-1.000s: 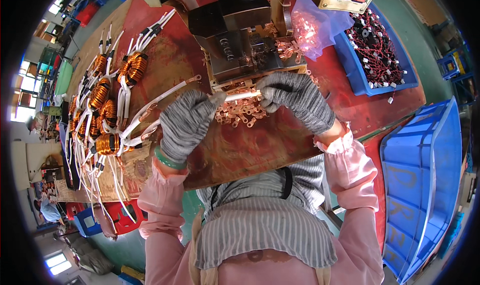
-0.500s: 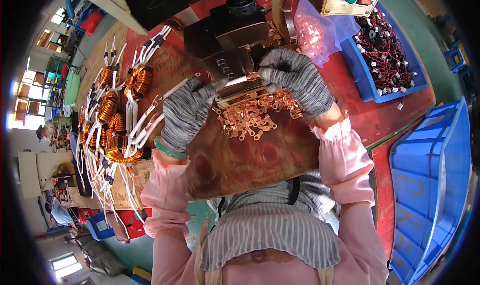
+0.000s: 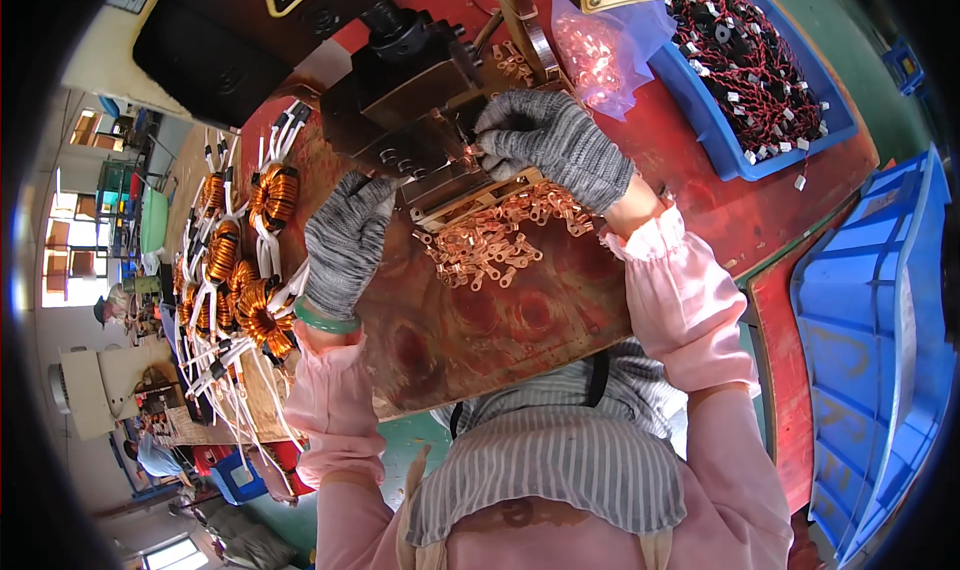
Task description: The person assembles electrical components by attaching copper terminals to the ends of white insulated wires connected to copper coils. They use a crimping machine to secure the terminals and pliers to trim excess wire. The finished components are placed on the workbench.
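Observation:
Both hands wear grey knitted gloves and work at the jaws of a dark metal press (image 3: 400,120). My left hand (image 3: 350,232) is closed at the press's left side, on a white wire that is mostly hidden there. White wires from a copper-wound ring coil (image 3: 262,315) run toward that hand. My right hand (image 3: 555,148) is closed, fingertips pinching a small copper cable lug (image 3: 471,154) at the right side of the jaws. Just below the press lies a heap of loose copper lugs (image 3: 485,253).
Several more coils with white leads (image 3: 220,250) lie to the left on the worn red table (image 3: 520,320). A clear bag of copper lugs (image 3: 592,62) and a blue tray of red-black leads (image 3: 690,115) are at the back right. A big blue crate (image 3: 870,350) stands right.
The white wire and lug, seen between both hands before, have gone into the press jaws. Both hands sit further left in the picture, and the view has shifted.

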Tool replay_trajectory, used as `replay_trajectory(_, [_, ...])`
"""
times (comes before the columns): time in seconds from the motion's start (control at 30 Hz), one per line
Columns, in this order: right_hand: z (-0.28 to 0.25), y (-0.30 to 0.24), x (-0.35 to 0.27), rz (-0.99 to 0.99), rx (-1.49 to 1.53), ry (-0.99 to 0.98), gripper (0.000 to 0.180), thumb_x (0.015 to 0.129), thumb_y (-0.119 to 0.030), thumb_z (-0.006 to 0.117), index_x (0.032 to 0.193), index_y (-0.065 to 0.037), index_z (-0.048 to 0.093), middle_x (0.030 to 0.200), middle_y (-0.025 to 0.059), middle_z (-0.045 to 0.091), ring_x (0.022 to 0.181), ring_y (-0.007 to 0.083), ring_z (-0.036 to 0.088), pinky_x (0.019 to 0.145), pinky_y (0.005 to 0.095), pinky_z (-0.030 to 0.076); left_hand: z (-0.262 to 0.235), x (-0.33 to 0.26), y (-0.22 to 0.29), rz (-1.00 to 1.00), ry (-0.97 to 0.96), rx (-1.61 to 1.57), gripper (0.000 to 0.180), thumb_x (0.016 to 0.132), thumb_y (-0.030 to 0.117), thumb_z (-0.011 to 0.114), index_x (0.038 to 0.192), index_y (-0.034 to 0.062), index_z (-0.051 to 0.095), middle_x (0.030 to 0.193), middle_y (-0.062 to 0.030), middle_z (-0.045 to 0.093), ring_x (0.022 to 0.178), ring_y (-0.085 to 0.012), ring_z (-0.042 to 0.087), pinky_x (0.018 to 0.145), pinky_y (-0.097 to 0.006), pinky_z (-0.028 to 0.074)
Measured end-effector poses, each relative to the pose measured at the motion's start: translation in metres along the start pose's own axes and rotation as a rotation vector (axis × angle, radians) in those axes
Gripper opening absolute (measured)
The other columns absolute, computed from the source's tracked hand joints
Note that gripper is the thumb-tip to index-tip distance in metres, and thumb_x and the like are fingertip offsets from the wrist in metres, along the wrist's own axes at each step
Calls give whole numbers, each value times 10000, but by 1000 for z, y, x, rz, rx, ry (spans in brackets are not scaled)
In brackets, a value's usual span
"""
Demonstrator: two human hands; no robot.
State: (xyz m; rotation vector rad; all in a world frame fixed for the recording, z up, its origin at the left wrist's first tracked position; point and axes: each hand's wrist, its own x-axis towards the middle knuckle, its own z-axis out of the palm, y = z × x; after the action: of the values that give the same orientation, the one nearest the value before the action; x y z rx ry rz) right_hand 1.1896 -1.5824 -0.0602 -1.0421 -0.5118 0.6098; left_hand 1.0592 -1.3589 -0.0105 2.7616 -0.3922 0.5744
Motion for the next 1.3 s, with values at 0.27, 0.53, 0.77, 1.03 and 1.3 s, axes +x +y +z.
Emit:
replay_trajectory(0.27, [2,5,8,-15,-30,49,139,817,26,615,953,53,613,815,109,649,691,169,650,617,264,567,1,0,1,39,-25,179,208,841,97,563,1032,78,643,958,-121,627,874,-284,609,728,-346,498])
replay_trajectory(0.53, [-1,2,7,-2,-84,56,130,799,12,643,925,32,623,784,103,655,655,158,649,586,259,560,-2,1,2,59,-17,163,203,842,105,571,1028,82,648,987,-124,629,869,-283,617,729,-341,503])
replay_trajectory(0.77, [0,0,5,-193,-310,142,138,802,-59,657,909,22,627,765,128,651,675,204,650,608,297,541,-1,2,3,61,-9,140,199,836,94,580,1020,73,651,1008,-132,623,896,-282,613,746,-337,498])
replay_trajectory(1.03, [47,-72,-3,-1056,-855,604,239,746,-227,719,898,-56,650,805,116,615,778,287,598,712,356,486,-1,1,1,71,-24,175,185,844,110,576,1008,58,644,982,-126,604,849,-291,606,711,-353,490])
replay_trajectory(1.3, [50,-91,28,-580,-847,256,357,718,-260,741,1013,-80,652,958,113,634,903,265,601,772,343,487,1,-1,0,90,10,175,198,850,122,565,1023,75,648,955,-129,615,840,-293,606,697,-362,494])
